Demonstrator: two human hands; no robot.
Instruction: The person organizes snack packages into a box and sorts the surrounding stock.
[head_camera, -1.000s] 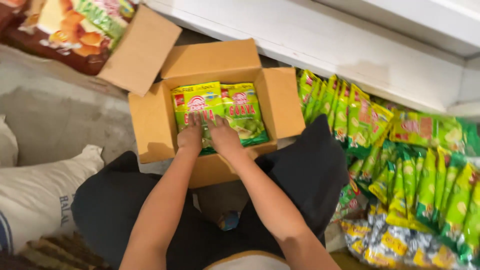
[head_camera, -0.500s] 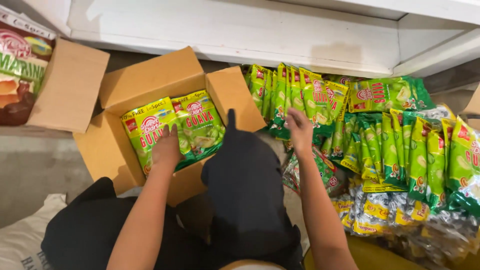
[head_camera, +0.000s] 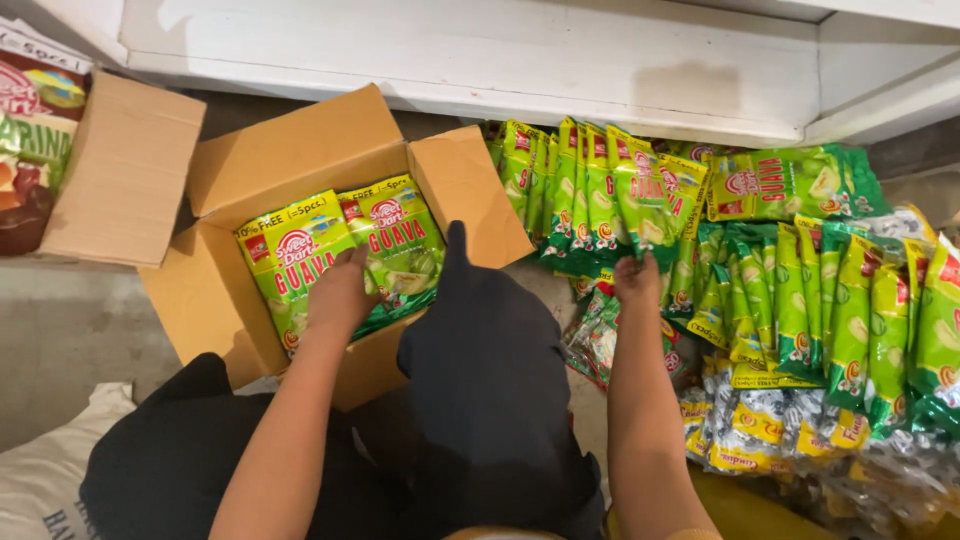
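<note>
An open cardboard box (head_camera: 300, 150) sits on the floor in front of my knees, with two green and yellow snack packets (head_camera: 300, 250) lying flat inside. My left hand (head_camera: 340, 290) rests palm-down on those packets, fingers spread. To the right stands a row of upright green packets (head_camera: 590, 190). My right hand (head_camera: 637, 275) reaches into that row and its fingers close on the lower edge of one green packet (head_camera: 645, 205). My legs in dark cloth fill the lower middle.
A large heap of green packets (head_camera: 840, 290) and silver-yellow packets (head_camera: 770, 430) covers the right side. A second open carton (head_camera: 120, 170) with a printed bag stands far left. A white sack (head_camera: 50, 470) lies at lower left. A white ledge (head_camera: 480, 60) runs along the top.
Both hands were on the packets in the box. My right hand left the box, swung right to the row of packets and has taken hold of one. The left hand stayed put.
</note>
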